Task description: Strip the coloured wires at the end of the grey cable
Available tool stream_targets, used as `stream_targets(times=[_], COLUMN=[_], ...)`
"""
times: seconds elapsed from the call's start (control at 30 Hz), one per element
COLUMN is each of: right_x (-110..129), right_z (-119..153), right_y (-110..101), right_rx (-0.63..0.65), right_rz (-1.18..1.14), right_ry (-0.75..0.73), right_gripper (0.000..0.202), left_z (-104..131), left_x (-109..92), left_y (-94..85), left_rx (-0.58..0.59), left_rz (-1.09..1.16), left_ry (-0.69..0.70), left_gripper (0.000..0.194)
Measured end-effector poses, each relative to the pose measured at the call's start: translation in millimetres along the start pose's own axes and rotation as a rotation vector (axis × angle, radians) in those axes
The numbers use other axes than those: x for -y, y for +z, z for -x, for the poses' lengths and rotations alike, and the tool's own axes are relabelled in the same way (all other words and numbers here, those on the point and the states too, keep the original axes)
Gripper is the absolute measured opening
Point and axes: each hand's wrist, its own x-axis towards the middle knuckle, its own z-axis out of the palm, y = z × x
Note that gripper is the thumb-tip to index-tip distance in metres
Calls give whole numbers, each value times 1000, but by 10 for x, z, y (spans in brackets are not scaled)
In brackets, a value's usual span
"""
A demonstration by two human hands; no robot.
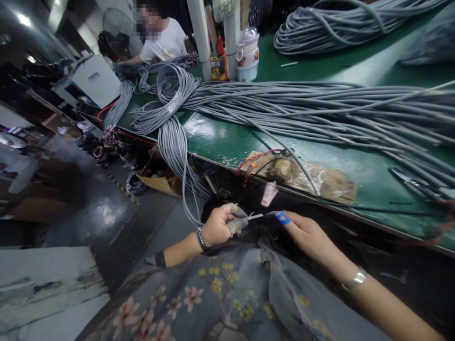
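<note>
Left hand point(217, 226) pinches the cable point(185, 189) end, right hand point(306, 233) grips its wire tip point(256, 216) below the desk point(220, 137), seemingly mid-strip; steady pull needed next

— Inspector: What sort of premises am I looking at from your feed?

— Operator: I read it as a cable-assembly workshop, a factory floor. I see a long green workbench point(227, 137) carrying bundles of grey cable point(320, 106), with further coils point(341, 23) at the far end and one bundle point(174, 147) hanging over the edge.

— Inspector: Supporting evidence?

— Operator: I note a co-worker point(161, 40) seated at the same bench, a standing fan point(119, 28) behind, a cardboard box of scraps point(158, 175) below, and hazard-striped tape point(121, 187) on the dark concrete floor point(106, 213).
</note>
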Motion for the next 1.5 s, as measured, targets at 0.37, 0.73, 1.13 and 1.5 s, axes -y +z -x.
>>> stream_targets(times=[0.37,0.73,1.13,1.5], right_x=[367,468,535,158], right_z=[228,246,251,199], right_y=[-88,-47,-42,43], right_rx=[-190,-177,-147,158], right_rz=[883,983,1007,97], right_ry=[-623,-620,-621,-168], right_gripper=[42,37,31,36], left_z=[23,107,80,65], left_x=[-33,35,156,167], left_y=[-24,-50,-69,-43], left_rx=[48,-95,-172,-144], left_rz=[-148,-922,-1053,-944], left_ry=[36,710,990,980], left_gripper=[33,20,15,24])
